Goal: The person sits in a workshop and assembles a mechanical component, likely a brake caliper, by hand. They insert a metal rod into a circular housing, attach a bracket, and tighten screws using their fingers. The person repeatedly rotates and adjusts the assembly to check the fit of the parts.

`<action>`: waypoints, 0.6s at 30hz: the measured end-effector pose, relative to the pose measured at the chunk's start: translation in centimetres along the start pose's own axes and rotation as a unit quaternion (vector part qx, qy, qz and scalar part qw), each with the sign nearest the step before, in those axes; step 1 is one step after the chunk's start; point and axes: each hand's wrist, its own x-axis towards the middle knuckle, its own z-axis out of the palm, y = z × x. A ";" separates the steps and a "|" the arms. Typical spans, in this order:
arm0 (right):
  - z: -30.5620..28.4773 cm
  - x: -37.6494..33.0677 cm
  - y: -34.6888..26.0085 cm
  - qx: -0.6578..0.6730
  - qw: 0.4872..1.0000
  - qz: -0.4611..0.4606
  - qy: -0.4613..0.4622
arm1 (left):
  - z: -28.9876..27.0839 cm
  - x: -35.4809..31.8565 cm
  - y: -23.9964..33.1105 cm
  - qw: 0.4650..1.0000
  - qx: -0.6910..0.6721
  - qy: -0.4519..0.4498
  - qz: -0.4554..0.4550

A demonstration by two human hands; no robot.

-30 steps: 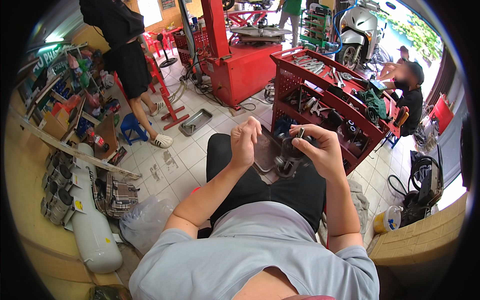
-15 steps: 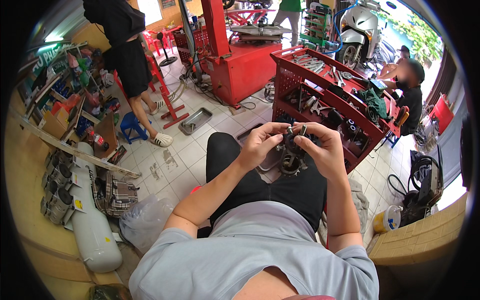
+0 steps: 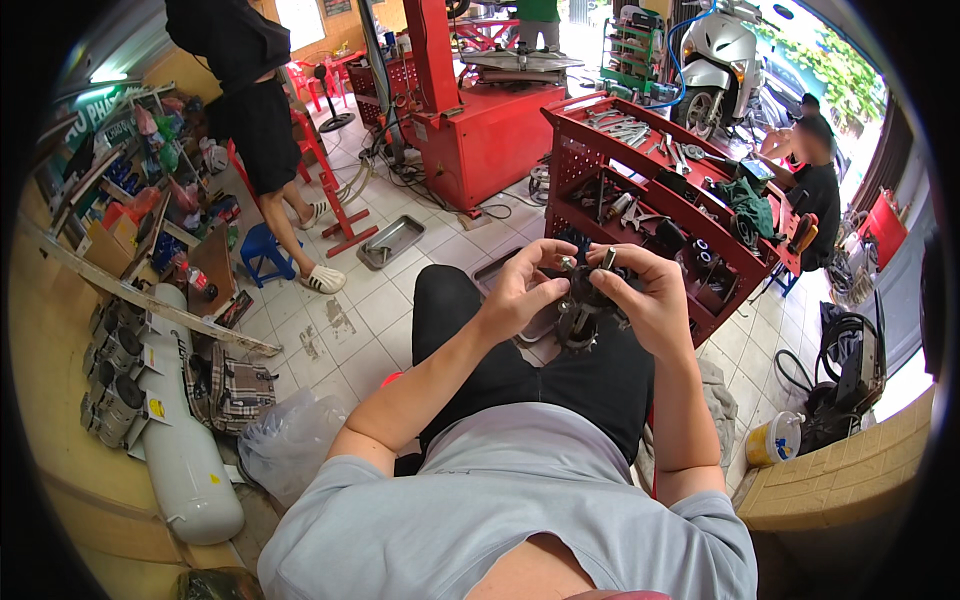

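Observation:
Over my lap, a dark metal machine part (image 3: 577, 328) with a toothed rim at its lower end is held between my two hands. My left hand (image 3: 525, 290) grips its left side, with thumb and fingers curled around the upper end. On the other side my right hand (image 3: 648, 292) is closed on the same part, thumb in front. Two short bright metal ends stick up at the top between my fingers; what they belong to is hard to see. My fingers hide much of the part's upper end.
Just ahead to the right stands a red tool cart (image 3: 650, 180) with wrenches on top. A metal tray (image 3: 392, 243) and a blue stool (image 3: 262, 252) stand on the floor ahead left, near a standing person (image 3: 262, 130). A grey cylinder tank (image 3: 190, 460) lies at left.
The machine part has turned slightly in my hands, and my left fingers have shifted a little. The person in green at the back moved left; the seated person at right leaned.

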 end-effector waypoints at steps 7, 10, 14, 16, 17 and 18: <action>-0.1 -0.1 -0.1 -0.009 1.000 0.016 0.002 | -1.8 0.5 -1.4 0.984 -0.126 0.073 0.104; -0.2 0.0 0.1 -0.019 1.000 0.009 -0.006 | -2.0 0.5 -1.3 0.974 -0.115 0.115 0.156; -0.2 -0.2 0.3 -0.026 0.999 -0.017 -0.009 | -1.3 0.5 -0.7 0.982 -0.067 0.161 0.078; -0.1 -0.2 0.1 -0.036 0.999 -0.023 -0.013 | -0.8 0.5 -0.6 0.988 -0.051 0.139 0.045; 0.0 -0.1 0.1 -0.033 0.999 -0.025 -0.014 | -0.7 0.6 -0.5 0.993 -0.043 0.103 0.040; 0.0 -0.1 0.1 -0.029 0.999 -0.025 -0.014 | -0.6 0.6 -0.5 0.996 -0.036 0.067 0.035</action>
